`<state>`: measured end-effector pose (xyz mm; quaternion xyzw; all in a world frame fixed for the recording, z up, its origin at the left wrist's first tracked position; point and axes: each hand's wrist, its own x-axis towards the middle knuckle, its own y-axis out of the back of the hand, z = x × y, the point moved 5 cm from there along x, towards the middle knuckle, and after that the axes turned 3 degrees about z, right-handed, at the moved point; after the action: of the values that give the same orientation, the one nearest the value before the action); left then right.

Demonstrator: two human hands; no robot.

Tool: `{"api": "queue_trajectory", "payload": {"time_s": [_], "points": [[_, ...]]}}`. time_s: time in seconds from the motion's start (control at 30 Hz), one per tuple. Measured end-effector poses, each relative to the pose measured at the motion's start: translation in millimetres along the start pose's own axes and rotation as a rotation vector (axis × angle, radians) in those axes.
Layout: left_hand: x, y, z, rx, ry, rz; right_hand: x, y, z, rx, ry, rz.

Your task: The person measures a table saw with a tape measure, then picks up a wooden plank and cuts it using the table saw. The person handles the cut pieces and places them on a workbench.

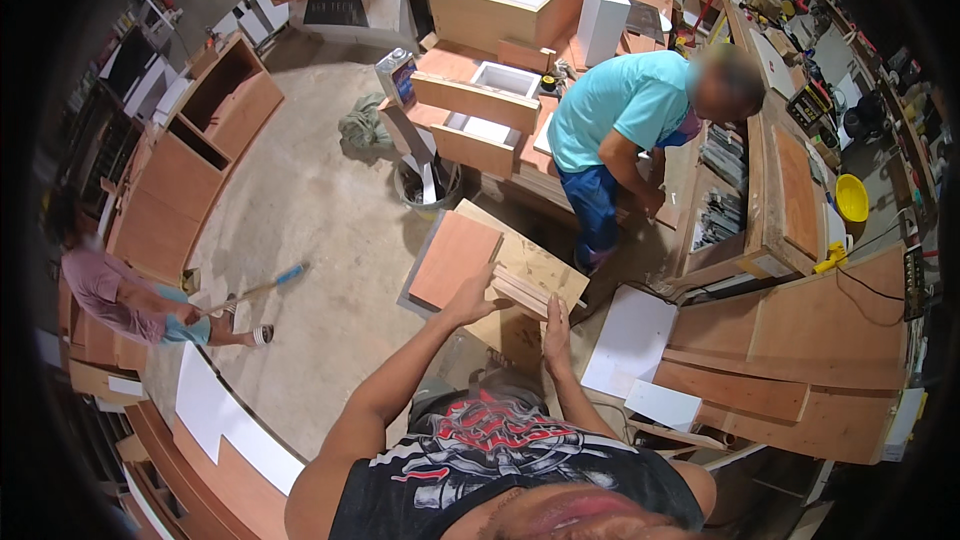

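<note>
Between my two hands is a small stack of narrow wooden strips (522,290), level in front of my chest. My left hand (472,302) grips the stack at its left end, and my right hand (556,328) closes on its right end. Beneath the strips lies a pale plywood board (550,258) with dark stains. To its left, near my left hand, a reddish-brown wood panel (452,262) rests on a grey-edged sheet. What supports these boards is mostly hidden.
A co-worker in a teal shirt (615,105) bends over a workbench ahead right. At left, another person (110,285) holds a blue-ended pole (275,282). Drawer boxes (475,105) and a bucket (428,202) stand ahead; a white panel (630,340) lies right.
</note>
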<state>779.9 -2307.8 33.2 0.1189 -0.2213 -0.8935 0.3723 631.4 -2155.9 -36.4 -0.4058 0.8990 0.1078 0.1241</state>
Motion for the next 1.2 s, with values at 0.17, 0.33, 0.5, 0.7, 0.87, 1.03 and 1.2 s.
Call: {"api": "queue_trajectory", "payload": {"time_s": [0.17,0.33,0.5,0.7,0.87,1.03,1.2], "points": [[0,-2,1,-0.037,-0.038,-0.02,1,-4,-3,-0.05,0.017,0.037],[4,8,15,0.07,0.021,-0.083,2,-2,-17,-0.021,-0.028,0.098],[19,-6,-30,0.062,-0.234,-0.056,8,-1,-2,0.066,-0.017,0.251],[28,-13,-47,-0.123,-0.198,-0.146,2,-13,-15,0.3,-0.029,0.398],[29,31,-44,-0.324,-0.169,-0.29,3,-42,-48,0.269,0.018,0.468],[31,159,-41,-0.349,-0.445,-0.022,-43,-164,-189,0.057,0.069,0.598],[51,338,-63,-0.307,-0.442,0.062,-35,-298,-261,-0.554,0.072,0.375]]}}
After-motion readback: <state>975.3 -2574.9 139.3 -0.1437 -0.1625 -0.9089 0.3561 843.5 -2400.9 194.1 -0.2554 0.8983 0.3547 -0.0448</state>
